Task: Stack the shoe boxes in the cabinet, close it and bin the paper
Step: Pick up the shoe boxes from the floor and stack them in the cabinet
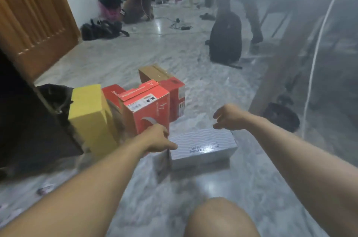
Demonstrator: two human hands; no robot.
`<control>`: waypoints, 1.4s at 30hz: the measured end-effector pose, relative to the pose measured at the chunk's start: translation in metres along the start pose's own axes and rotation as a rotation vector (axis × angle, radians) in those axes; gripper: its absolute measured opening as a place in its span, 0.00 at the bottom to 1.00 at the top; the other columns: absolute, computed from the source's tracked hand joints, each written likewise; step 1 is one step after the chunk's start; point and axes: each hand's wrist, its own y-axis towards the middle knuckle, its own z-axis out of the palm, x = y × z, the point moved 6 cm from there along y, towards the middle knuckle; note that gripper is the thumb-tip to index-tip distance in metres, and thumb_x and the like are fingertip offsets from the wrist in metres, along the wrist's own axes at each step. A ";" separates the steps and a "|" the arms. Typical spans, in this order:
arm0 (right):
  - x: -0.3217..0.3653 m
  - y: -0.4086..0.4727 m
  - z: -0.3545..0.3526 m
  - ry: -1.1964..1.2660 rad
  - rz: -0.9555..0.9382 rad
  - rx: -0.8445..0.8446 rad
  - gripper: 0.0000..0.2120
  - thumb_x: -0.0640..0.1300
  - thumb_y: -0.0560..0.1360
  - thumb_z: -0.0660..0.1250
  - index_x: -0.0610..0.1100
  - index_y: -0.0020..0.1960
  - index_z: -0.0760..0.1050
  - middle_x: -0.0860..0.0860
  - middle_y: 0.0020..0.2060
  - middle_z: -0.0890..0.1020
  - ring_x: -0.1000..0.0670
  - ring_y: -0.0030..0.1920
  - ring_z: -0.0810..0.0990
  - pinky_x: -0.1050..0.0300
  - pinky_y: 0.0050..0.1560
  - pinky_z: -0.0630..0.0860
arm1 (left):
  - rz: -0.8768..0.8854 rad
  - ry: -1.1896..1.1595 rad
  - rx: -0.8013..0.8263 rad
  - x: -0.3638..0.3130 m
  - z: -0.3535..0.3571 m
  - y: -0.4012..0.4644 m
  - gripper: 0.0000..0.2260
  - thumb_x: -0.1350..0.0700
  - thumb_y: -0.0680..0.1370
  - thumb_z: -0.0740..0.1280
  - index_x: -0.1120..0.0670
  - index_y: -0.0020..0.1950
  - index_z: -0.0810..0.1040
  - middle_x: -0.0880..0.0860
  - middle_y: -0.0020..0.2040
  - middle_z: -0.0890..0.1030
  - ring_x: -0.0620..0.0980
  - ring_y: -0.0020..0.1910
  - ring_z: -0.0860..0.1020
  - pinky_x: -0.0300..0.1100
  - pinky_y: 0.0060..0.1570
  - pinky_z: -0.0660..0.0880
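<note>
A grey-white shoe box [203, 146] lies flat on the marble floor in front of me. My left hand [157, 138] touches its left top corner, thumb on the lid edge. My right hand [227, 117] hovers just above its far right corner, fingers loosely curled, holding nothing. Behind stand a red shoe box [147, 108] on end, a second red box [177, 95], a brown cardboard box [154, 73] and a yellow box [91, 118]. The dark open cabinet [29, 130] is at the left.
A wooden door [34, 17] stands at the back left. A black backpack [225, 37] sits on the floor at the back, with cables, bags and people's legs beyond. A small scrap [44, 190] lies on the floor at the lower left. My knee [219, 219] is at the bottom.
</note>
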 end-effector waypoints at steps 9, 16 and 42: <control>-0.103 0.035 0.066 0.129 0.170 0.023 0.32 0.49 0.71 0.74 0.39 0.71 0.68 0.42 0.67 0.74 0.44 0.66 0.74 0.56 0.62 0.71 | -0.181 -0.276 -0.080 0.014 0.072 0.068 0.07 0.62 0.72 0.71 0.56 0.50 0.80 0.53 0.45 0.79 0.50 0.42 0.76 0.38 0.40 0.72; -0.116 0.066 0.090 0.227 0.198 -0.042 0.30 0.45 0.73 0.71 0.38 0.71 0.65 0.45 0.66 0.75 0.43 0.67 0.72 0.58 0.59 0.67 | -0.333 -0.525 -0.079 0.044 0.099 0.096 0.14 0.62 0.71 0.73 0.60 0.55 0.76 0.54 0.52 0.81 0.48 0.43 0.79 0.38 0.36 0.78; 0.008 -0.051 -0.016 0.572 0.051 -0.142 0.26 0.44 0.55 0.85 0.38 0.43 0.73 0.42 0.35 0.81 0.42 0.33 0.83 0.43 0.29 0.81 | -0.390 -1.075 -0.515 0.068 -0.010 -0.059 0.30 0.38 0.61 0.71 0.57 0.54 0.72 0.56 0.53 0.82 0.58 0.50 0.82 0.51 0.49 0.78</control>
